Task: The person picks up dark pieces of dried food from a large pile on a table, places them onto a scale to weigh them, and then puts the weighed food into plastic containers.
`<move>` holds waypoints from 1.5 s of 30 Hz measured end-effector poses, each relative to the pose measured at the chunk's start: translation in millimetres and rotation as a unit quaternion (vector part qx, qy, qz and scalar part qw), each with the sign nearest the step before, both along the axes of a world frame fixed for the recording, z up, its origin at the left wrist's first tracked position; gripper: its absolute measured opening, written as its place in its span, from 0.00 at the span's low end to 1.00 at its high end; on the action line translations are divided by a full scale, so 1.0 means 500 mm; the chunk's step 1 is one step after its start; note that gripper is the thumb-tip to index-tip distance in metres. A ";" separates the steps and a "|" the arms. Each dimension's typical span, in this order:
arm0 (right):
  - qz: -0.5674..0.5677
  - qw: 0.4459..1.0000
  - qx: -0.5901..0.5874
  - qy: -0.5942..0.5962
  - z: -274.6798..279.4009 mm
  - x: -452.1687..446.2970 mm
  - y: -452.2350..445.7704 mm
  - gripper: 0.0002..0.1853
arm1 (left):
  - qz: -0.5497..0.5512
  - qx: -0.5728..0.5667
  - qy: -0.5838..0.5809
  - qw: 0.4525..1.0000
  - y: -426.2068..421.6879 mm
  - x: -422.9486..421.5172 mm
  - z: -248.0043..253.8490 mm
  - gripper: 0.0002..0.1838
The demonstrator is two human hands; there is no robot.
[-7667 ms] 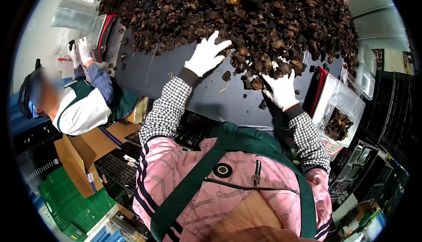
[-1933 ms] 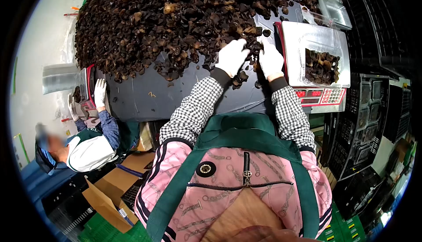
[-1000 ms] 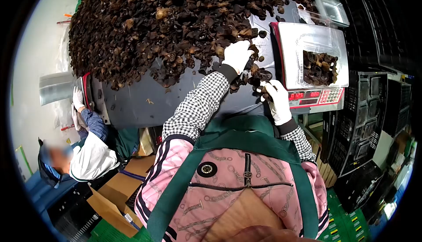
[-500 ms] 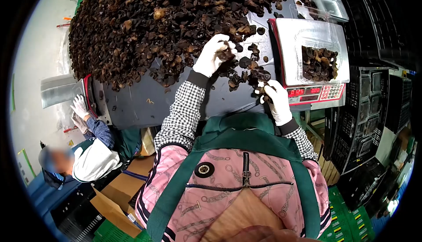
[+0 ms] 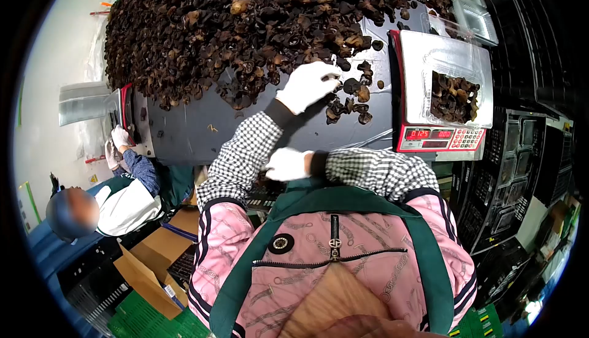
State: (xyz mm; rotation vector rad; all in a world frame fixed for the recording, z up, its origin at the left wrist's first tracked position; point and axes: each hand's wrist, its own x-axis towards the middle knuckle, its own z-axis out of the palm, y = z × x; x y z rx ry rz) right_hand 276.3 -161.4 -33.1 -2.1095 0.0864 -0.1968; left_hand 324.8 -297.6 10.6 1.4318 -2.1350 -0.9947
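My left hand (image 5: 308, 86), in a white glove, is over the dark table (image 5: 245, 128) at the front edge of a large heap of dark brown, curled mushroom-like pieces (image 5: 215, 43). Its fingers are curled together, and what is between them is too small to make out. Just right of the fingertips lies a small loose cluster of pieces (image 5: 353, 86). My right hand (image 5: 287, 165), also gloved, is across my body at the table's front edge, below my left hand. It is blurred, its fingertips partly hidden.
At the right, a red scale (image 5: 429, 137) carries a clear tray (image 5: 427, 71) with dark pieces in it. Clear trays (image 5: 475, 19) and black crates (image 5: 512, 172) stand beyond. At the left, a co-worker (image 5: 126, 209) has both gloved hands by another scale. A cardboard box (image 5: 144, 276) is below.
My right hand has left the loose cluster beside the scale and crossed leftward to the table edge. My left hand held dark pieces above the table; it has moved slightly right and lower.
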 end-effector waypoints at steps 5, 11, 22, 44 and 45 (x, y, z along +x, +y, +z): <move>0.100 0.982 -0.077 0.140 0.014 0.002 0.048 0.12 | -0.090 -0.181 -0.044 0.978 0.038 -0.064 -0.150 0.23; -0.312 0.936 0.143 -0.074 0.038 -0.221 0.000 0.09 | 0.137 -0.100 0.016 0.985 -0.001 -0.029 -0.068 0.17; -0.492 0.804 -0.264 0.203 -0.049 -0.354 -0.126 0.12 | -0.031 -0.214 -0.252 0.943 -0.075 -0.112 -0.137 0.06; -0.569 0.787 -0.125 0.204 -0.051 -0.373 -0.033 0.16 | 0.054 -0.039 -0.177 0.982 0.209 -0.061 -0.100 0.28; -0.548 0.791 -0.144 0.231 -0.050 -0.368 -0.036 0.15 | 0.078 -0.045 -0.187 0.978 0.213 -0.072 -0.109 0.23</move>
